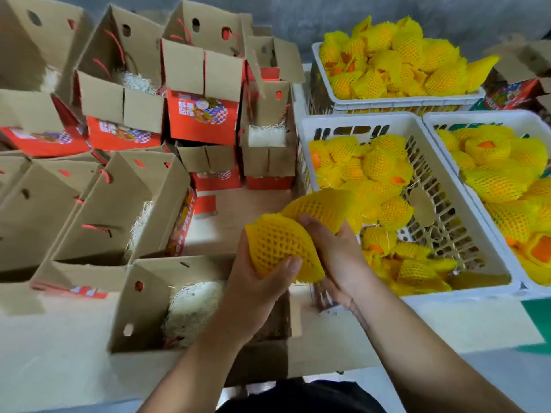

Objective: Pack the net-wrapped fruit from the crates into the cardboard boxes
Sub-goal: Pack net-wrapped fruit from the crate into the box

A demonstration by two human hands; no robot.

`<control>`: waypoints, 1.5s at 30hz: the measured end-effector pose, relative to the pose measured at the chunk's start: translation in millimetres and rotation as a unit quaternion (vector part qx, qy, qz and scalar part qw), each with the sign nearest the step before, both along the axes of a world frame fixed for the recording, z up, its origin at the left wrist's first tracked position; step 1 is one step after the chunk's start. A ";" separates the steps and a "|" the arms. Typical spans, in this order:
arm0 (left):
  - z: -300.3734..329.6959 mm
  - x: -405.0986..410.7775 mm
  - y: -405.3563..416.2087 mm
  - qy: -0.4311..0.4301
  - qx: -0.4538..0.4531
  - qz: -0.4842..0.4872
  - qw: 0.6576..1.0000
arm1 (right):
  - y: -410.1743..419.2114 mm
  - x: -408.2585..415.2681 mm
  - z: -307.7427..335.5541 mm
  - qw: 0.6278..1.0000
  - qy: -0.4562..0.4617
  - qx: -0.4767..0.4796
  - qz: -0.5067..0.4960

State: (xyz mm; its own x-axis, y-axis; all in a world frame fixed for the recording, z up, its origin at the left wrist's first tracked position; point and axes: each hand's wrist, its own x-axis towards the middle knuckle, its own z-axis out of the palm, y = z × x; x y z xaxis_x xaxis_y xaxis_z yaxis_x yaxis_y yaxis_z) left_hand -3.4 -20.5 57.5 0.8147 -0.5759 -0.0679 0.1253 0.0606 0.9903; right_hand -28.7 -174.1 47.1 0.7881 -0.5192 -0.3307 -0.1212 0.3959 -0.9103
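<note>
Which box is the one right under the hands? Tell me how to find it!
Find the left hand holding yellow netted fruit. The open box lies just below it, nearest the person. Unlike its neighbours, it shows a big white straw pad inside.

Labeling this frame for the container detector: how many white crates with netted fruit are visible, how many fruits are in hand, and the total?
White crates: 3: back, middle, right.
Net-wrapped fruit in hand: 2: one gripped by the left hand, one gripped by the right hand.
Total: 5.
</note>
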 end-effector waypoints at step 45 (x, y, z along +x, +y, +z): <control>-77.1 53.2 173.8 -0.054 0.100 -0.073 0.991 | 165.3 3.2 -23.1 0.974 0.145 -0.038 0.172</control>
